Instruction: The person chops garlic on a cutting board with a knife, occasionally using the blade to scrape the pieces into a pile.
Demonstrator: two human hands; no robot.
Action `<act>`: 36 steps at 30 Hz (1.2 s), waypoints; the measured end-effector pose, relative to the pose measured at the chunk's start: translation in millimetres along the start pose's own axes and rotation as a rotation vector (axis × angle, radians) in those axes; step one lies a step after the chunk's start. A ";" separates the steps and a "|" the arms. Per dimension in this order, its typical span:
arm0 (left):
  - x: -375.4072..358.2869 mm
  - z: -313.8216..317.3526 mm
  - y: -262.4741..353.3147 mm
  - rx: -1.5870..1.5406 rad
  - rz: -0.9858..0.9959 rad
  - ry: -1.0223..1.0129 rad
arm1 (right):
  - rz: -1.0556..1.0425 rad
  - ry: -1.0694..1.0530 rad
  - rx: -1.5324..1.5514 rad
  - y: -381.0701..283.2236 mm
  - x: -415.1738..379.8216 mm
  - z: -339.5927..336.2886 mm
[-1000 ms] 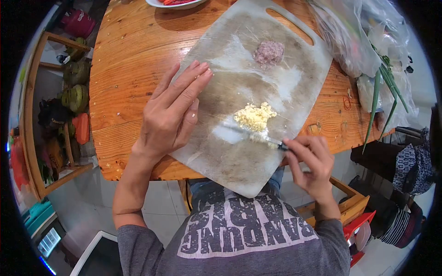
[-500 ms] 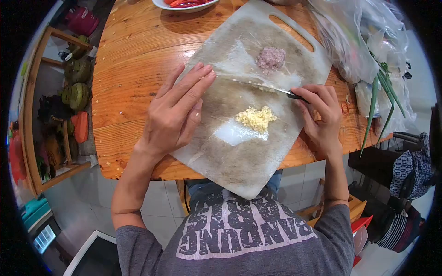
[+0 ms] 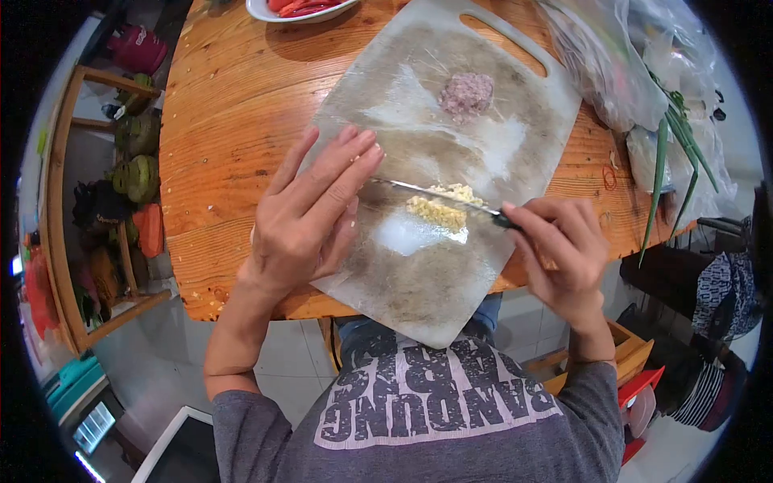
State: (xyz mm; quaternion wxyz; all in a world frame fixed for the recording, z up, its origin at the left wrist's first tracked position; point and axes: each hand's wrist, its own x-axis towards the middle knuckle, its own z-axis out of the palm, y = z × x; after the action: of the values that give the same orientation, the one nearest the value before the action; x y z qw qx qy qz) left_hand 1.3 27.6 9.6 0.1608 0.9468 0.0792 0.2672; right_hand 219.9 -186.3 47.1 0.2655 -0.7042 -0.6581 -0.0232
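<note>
Knife over the pale mince

At the chopping board's [image 3: 423, 310] right edge, the right hand [image 3: 572, 249] pinches the black handle of a knife [image 3: 433, 192]. Its blade crosses minced garlic [image 3: 437, 214], apparently, mid-board. The left hand [image 3: 296, 216] is palm down over the board's left edge, fingers extended, partly spread, near the blade tip. This looks like fine chopping or gathering; the next stroke calls for fingertips clear of the edge. Likely minced shallot [image 3: 467, 94] lies towards the board's far end; beyond it, left, sits a bowl [image 3: 315, 16] of red chillies [image 3: 299, 6].

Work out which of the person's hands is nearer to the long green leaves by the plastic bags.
Right. The right hand, holding the knife, is just to the left of the green leaves; the left hand is farther off, at the left edge of the cutting board.
</note>
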 end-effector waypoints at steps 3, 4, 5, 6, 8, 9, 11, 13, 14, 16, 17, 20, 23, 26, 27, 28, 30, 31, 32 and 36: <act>-2.3 3.4 1.6 0.012 0.019 -0.048 | 0.064 0.055 0.031 -11.6 -7.9 15.5; -3.6 4.4 3.0 0.004 0.019 -0.072 | 0.091 0.061 0.044 -13.1 -9.2 18.3; -4.9 5.2 3.7 -0.003 0.018 -0.096 | 0.096 0.050 0.028 -13.3 -10.0 20.0; -6.5 6.3 4.0 0.010 0.023 -0.113 | 0.090 0.057 0.017 -13.9 -10.1 22.6; -8.5 8.9 4.9 0.030 0.032 -0.146 | 0.080 0.066 -0.006 -14.1 -10.3 27.4; -8.0 9.3 5.3 0.016 0.029 -0.150 | 0.085 0.058 0.002 -12.8 -11.6 28.8; -6.7 9.4 5.5 -0.009 0.021 -0.151 | 0.088 0.042 0.019 -9.8 -12.5 30.5; -6.7 9.1 7.1 -0.027 0.010 -0.144 | 0.099 0.010 0.023 -10.6 -13.2 28.2; -6.9 9.0 7.7 -0.035 0.004 -0.141 | 0.104 -0.005 0.025 -11.7 -13.4 26.5; -8.3 8.6 6.1 -0.041 0.014 -0.129 | 0.061 -0.018 -0.053 -20.1 -7.9 14.4; -8.8 8.4 4.8 -0.044 0.022 -0.127 | 0.043 -0.022 -0.092 -25.1 -5.3 9.0; -10.8 8.0 4.1 -0.112 -0.012 -0.151 | 0.032 -0.037 -0.130 -39.2 -3.6 3.4; -10.4 4.2 6.7 -0.091 -0.040 -0.170 | 0.053 -0.037 -0.118 -34.4 -19.6 24.3; -9.8 5.5 9.1 -0.058 -0.030 -0.167 | 0.062 -0.027 -0.093 -25.6 -21.8 27.5; -10.2 6.0 9.2 -0.051 -0.021 -0.167 | 0.050 -0.022 -0.095 -22.6 -19.7 27.5; -10.8 6.8 8.4 -0.040 -0.014 -0.162 | 0.032 -0.016 -0.098 -20.8 -17.9 27.0; -10.9 6.5 8.6 -0.045 -0.023 -0.154 | 0.085 -0.024 0.007 -17.7 -18.7 22.7; -10.6 6.5 10.2 -0.060 -0.040 -0.153 | 0.107 -0.031 0.063 -15.8 -19.2 20.8; -11.3 6.0 11.0 -0.074 -0.059 -0.152 | 0.136 -0.013 0.094 -13.5 -21.8 20.1; -11.5 6.6 9.6 -0.079 -0.035 -0.155 | 0.192 0.072 0.134 -14.0 -36.0 22.6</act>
State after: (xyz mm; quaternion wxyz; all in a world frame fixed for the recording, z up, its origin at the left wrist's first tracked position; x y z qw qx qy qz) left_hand -4.3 14.2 2.1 0.2084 0.9561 0.0722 0.1930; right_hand 194.8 -210.1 18.7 0.3364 -0.7434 -0.5778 0.0212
